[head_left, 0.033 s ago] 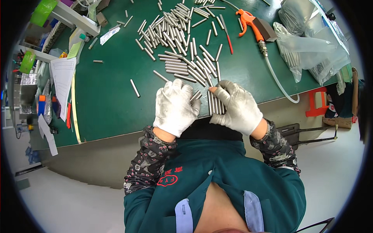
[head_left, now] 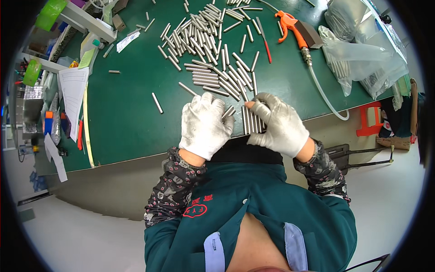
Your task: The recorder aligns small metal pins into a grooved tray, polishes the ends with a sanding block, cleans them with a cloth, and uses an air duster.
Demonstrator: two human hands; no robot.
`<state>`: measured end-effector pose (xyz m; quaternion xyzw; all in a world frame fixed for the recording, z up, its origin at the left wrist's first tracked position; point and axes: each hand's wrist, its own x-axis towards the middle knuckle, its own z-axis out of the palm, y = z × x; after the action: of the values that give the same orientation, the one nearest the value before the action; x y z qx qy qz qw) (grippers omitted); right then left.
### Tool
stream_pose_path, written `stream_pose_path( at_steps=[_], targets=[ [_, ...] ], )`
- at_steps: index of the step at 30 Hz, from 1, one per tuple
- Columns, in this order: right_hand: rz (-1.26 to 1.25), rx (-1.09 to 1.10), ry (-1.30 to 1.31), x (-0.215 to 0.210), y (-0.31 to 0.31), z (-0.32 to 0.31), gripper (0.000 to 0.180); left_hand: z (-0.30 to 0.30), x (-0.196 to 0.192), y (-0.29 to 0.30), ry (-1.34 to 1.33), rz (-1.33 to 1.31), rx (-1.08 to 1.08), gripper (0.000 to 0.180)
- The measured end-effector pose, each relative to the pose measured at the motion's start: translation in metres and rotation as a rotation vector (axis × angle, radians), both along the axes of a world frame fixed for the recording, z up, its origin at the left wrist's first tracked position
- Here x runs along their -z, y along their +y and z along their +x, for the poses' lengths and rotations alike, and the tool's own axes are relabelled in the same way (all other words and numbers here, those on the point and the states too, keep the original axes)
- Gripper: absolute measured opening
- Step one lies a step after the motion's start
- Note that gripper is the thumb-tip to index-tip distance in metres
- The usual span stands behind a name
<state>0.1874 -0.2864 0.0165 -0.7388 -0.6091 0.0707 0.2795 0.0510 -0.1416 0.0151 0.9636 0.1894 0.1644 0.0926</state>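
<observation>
Left grip: your white-gloved thumb and fingers are closed on a small bundle of rods, short and metal, slanting out on the right of the hand.
Right grip: your thumb and fingers stand apart, spanning the near and far ends of a row of rods; whether they press on it, you cannot tell from here. A bare fingertip shows through the glove by the row's far end.
Row: side by side, pointing near to far, by the near edge of the green table, between your hands and partly under the right one.
Jacket: dark green, with red characters and a red outlined emblem on the chest, left of the buttons.
Loose rods: just beyond your hands, some lying crosswise in a stack, more in a jumbled heap farther off; a few lie singly to the left.
Red-handled tool: right of the heap.
Air gun: orange, farther right, its pale hose curving toward you.
Plastic bags: clear, far right, rods inside.
Paper slip: white, left of the heap, with handwriting too small to make out.
Printed sheet: far left, ruled in lines, its text too small to make out.
</observation>
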Motion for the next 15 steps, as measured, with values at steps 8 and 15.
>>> stream_pose_path(
  at_steps=[8,15],
  targets=[
    [-0.135,-0.084,0.115,-0.008,-0.012,0.013,0.047,0.000,0.001,-0.010,0.073,-0.137,-0.077,0.026],
    [-0.100,-0.190,-0.112,-0.002,0.003,0.018,0.041,-0.014,-0.013,-0.015,0.030,-0.227,0.055,0.055]
  ],
)
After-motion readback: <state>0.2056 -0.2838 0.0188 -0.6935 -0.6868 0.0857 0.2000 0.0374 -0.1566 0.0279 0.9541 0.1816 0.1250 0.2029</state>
